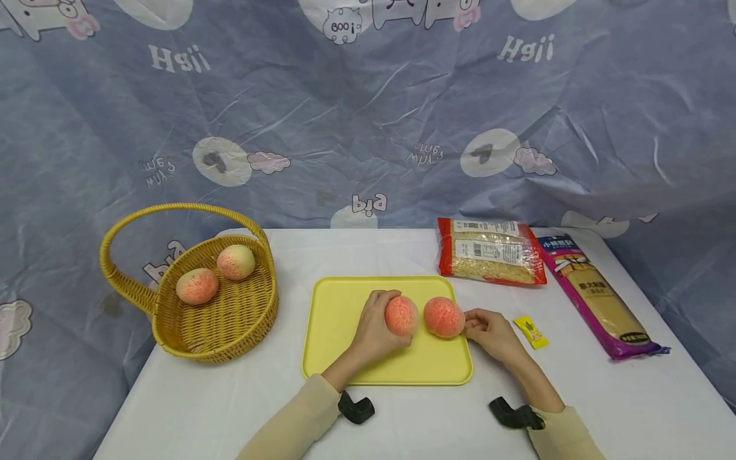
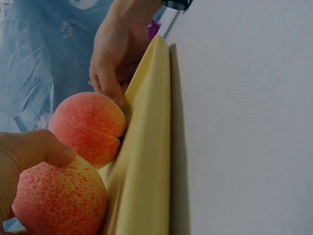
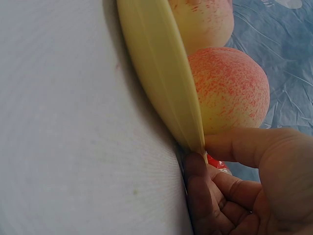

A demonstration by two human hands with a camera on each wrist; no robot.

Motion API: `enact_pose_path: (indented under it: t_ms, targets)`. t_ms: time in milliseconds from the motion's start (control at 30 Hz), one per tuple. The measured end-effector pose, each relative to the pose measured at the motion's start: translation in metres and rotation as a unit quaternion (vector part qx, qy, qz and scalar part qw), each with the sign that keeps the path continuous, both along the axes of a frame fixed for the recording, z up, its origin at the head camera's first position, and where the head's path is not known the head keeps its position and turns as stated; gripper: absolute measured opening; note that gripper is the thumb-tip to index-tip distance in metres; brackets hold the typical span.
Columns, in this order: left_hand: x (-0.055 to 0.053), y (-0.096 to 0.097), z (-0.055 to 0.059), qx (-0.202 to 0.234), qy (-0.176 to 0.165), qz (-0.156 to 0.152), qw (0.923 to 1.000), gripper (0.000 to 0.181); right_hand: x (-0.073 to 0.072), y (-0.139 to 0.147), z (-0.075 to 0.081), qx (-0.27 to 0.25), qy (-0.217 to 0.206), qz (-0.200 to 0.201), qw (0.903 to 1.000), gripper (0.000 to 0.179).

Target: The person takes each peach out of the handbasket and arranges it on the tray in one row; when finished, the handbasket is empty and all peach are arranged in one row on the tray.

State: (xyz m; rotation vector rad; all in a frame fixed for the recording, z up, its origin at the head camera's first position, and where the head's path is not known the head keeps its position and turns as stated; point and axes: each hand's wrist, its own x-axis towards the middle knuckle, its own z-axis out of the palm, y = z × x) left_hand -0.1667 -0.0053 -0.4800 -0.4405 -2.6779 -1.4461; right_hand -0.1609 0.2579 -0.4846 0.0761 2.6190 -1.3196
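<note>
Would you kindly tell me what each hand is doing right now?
Left hand: closed, holding a peach.
Right hand: closed, pinching the edge of the tray.

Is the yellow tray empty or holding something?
Not empty: one peach sits on the yellow tray, and the left hand grips a second peach there; whether that one is lifted, I cannot tell.

On the tray point(image 1: 329, 326), the left peach point(image 1: 401, 315) is partly covered by the left hand point(image 1: 376, 327), which is cut off by its wrist view's left edge. Fine print on the bag point(image 1: 489, 252) behind the tray cannot be read. Nearer than the tray, the sleeves point(image 1: 300, 421) are cut off.
</note>
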Motion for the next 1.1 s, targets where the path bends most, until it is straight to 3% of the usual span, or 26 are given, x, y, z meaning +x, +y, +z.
enact_pose_path:
  t_ms: [200,800,967,1100]
  targets:
    - [0.0,0.001,-0.006,-0.005,0.013,-0.015,0.9998,0.078,0.001,-0.001,0.001,0.006,-0.001,-0.003,1.0,0.035]
    - [-0.001,0.005,-0.01,0.006,0.021,-0.026,0.9994,0.081,0.0,-0.001,0.003,0.01,0.004,0.0,0.9999,0.035]
    - [-0.001,0.002,-0.008,-0.001,0.014,-0.022,0.9997,0.084,-0.001,-0.002,0.002,0.01,0.004,0.001,0.9999,0.035]
    - [0.003,-0.009,0.003,0.004,0.017,-0.013,0.9998,0.085,0.0,-0.001,0.002,0.011,0.005,0.003,0.9999,0.036]
